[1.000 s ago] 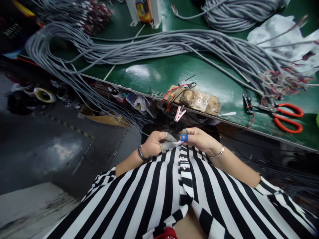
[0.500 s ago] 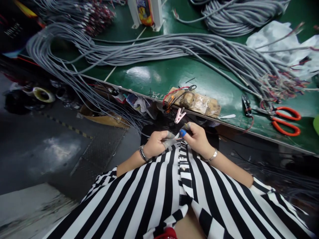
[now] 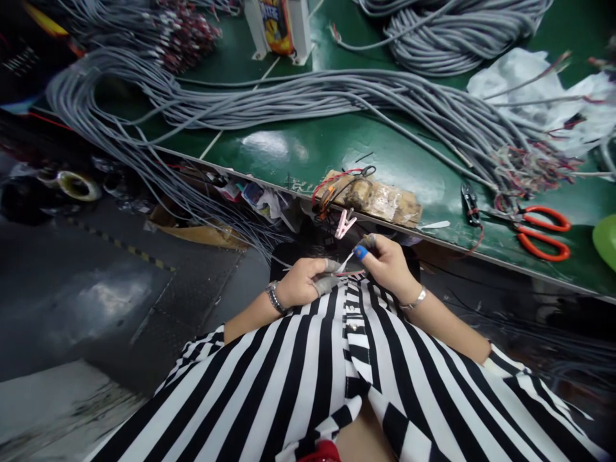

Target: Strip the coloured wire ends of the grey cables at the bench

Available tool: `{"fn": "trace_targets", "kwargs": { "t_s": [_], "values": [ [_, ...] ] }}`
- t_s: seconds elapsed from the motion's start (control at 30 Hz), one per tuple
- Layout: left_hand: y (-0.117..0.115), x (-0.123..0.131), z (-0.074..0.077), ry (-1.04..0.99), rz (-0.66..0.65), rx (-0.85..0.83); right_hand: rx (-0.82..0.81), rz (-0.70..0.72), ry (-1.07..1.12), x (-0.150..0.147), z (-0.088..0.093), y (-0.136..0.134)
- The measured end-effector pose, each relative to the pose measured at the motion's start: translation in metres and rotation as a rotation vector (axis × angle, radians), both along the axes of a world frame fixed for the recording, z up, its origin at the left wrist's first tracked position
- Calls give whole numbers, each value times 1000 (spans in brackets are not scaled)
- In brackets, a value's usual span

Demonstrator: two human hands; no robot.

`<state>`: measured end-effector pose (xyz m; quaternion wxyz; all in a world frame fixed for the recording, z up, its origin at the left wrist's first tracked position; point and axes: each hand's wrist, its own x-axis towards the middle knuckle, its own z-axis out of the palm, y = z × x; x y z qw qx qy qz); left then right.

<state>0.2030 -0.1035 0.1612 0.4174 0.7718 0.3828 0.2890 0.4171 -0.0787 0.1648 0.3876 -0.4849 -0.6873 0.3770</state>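
While the left hand (image 3: 305, 282) pinches its lower end, the white strand (image 3: 345, 262) slants up rightward to the right hand (image 3: 387, 267), whose fingers pinch the other; a reddish wire (image 3: 347, 274) runs just below, before the worktop (image 3: 322, 144).

Green tabletop (image 3: 274, 146) lies open left of the brown oblong block (image 3: 385, 199); a long grey cable bundle (image 3: 269, 102) obstructs beyond it, a pink plastic clothespin (image 3: 344, 224) before it, orange-handled metal scissors (image 3: 522, 220) rightward.

Thin whitish strand (image 3: 346, 260), slanting, reddish wire (image 3: 350, 274) below
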Motion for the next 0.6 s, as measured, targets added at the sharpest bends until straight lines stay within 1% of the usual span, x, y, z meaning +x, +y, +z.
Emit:
{"fn": "trace_targets", "kwargs": {
  "t_s": [0.07,0.1,0.17,0.23,0.3,0.37,0.43,0.5,0.6],
  "values": [
    [1,-4,1,-39,8,-81,-171,-41,106,2,-8,3],
    [2,-6,0,-50,25,-129,-232,-52,150,3,-12,3],
    [3,-8,-4,-59,87,-222,-291,-59,212,5,-16,2],
    [3,-9,-9,-77,171,-290,-316,-58,246,6,-18,1],
    [2,-8,-12,-141,238,-368,-344,-55,255,7,-21,1],
    [1,-6,-14,-248,279,-477,-372,-27,245,7,-24,1],
    [-1,-5,-15,-344,291,-590,-394,-1,224,7,-26,0],
    [-2,-4,-16,-397,300,-658,-378,-19,204,7,-24,-3],
    [-2,-2,-18,-366,350,-662,-261,-37,186,8,-10,-10]
  ]
}}
